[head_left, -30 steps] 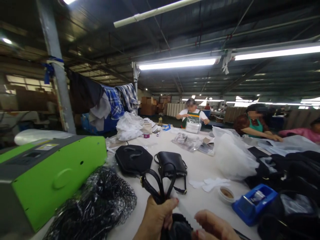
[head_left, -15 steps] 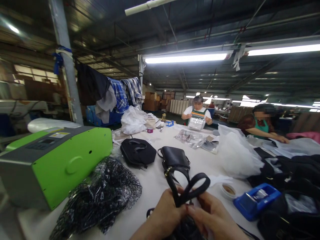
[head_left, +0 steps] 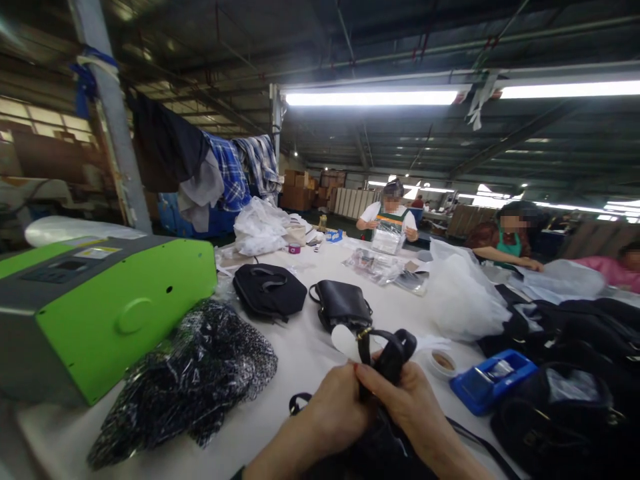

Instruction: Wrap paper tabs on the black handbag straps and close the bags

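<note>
My left hand (head_left: 336, 405) is closed around the lower part of a black strap (head_left: 395, 350), which is folded into loops and carries a gold-coloured buckle. Beside it my right hand (head_left: 414, 399) pinches the same strap, thumb reaching across toward the left fingers. Below both hands lies a black bag (head_left: 383, 443), partly covered by my wrists. Just beyond the strap a smooth black handbag (head_left: 343, 303) rests on the white table (head_left: 295, 360), with a round white piece (head_left: 345, 341) in front of it. A black fabric bag (head_left: 270, 291) sits farther left.
A green and grey machine (head_left: 135, 313) stands left, with crumpled black plastic (head_left: 195, 380) before it. On the right are a blue tape dispenser (head_left: 493, 380), a tape roll (head_left: 443, 362), white plastic bags (head_left: 465, 293) and black bags (head_left: 565, 413). Co-workers (head_left: 390, 217) are across the table.
The strap's wide open loops have been drawn together and lean right. My hands have turned and closed tighter around it. The whole view has shifted slightly.
</note>
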Demonstrator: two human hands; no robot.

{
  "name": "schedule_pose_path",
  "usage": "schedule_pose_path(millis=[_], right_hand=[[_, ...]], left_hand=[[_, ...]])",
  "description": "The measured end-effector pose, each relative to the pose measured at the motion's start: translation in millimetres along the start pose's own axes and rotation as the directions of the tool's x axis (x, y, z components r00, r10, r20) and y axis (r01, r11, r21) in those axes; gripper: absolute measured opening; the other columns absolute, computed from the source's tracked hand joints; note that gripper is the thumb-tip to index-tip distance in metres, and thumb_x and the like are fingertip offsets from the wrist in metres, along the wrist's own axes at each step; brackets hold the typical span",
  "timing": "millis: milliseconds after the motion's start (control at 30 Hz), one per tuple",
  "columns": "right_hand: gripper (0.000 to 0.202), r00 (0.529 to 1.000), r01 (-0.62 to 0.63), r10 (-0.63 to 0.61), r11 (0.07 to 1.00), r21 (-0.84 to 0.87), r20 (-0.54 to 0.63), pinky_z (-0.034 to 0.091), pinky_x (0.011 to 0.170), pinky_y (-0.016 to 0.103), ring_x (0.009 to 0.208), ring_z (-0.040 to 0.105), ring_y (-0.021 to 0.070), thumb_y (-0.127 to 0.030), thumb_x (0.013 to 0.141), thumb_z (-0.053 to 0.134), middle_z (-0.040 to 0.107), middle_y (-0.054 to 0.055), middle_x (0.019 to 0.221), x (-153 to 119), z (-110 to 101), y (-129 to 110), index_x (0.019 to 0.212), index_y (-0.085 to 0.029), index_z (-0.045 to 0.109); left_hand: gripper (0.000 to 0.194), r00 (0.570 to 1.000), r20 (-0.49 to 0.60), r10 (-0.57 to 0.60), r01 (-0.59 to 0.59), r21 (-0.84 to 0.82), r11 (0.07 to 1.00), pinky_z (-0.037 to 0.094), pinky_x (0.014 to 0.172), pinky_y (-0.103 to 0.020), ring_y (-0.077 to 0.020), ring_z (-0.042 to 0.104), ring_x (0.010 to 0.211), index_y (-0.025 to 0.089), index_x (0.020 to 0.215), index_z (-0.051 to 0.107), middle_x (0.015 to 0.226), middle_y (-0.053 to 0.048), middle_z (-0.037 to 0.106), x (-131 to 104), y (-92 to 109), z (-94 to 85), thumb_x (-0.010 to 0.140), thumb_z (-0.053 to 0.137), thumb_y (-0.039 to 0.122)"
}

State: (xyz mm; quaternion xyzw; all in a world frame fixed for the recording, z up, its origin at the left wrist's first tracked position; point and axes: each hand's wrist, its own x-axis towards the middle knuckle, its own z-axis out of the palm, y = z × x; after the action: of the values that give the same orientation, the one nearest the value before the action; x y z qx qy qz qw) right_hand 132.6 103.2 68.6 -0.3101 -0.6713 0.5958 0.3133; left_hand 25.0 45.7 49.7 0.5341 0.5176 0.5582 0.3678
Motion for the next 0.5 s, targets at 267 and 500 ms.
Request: schedule_pose_path(millis=[267, 500], right_hand=[[0.033, 0.988, -0.108, 0.072, 0.953, 0.284, 0.135, 0.047, 0.041, 0.025, 0.039, 0.055, 0.0128, -0.046, 0.066, 0.074, 0.059, -0.004, 0.051, -2.4, 4.5, 0.5, 0.073, -0.017, 0.060], [0.020, 0.955, 0.045, -0.094, 0.983, 0.177, 0.281, 0.049, 0.047, 0.022, 0.046, 0.058, 0.0122, -0.035, 0.071, 0.072, 0.059, -0.004, 0.055, -0.6, 1.2, -21.5, 0.068, -0.018, 0.061]], left_hand=[[0.029, 0.883, 0.457, -0.111, 0.203, -0.157, 0.966, 0.042, 0.068, -0.024, -0.0141, 0.052, 0.066, 0.015, 0.100, 0.063, 0.081, -0.003, 0.058, -9.1, 19.7, -44.8, 0.080, 0.057, 0.034], [0.040, 0.861, 0.493, -0.124, 0.322, -0.341, 0.883, 0.041, 0.074, -0.024, -0.0137, 0.055, 0.069, 0.014, 0.090, 0.067, 0.076, -0.003, 0.062, -7.1, 6.7, -58.2, 0.065, 0.076, 0.043]])
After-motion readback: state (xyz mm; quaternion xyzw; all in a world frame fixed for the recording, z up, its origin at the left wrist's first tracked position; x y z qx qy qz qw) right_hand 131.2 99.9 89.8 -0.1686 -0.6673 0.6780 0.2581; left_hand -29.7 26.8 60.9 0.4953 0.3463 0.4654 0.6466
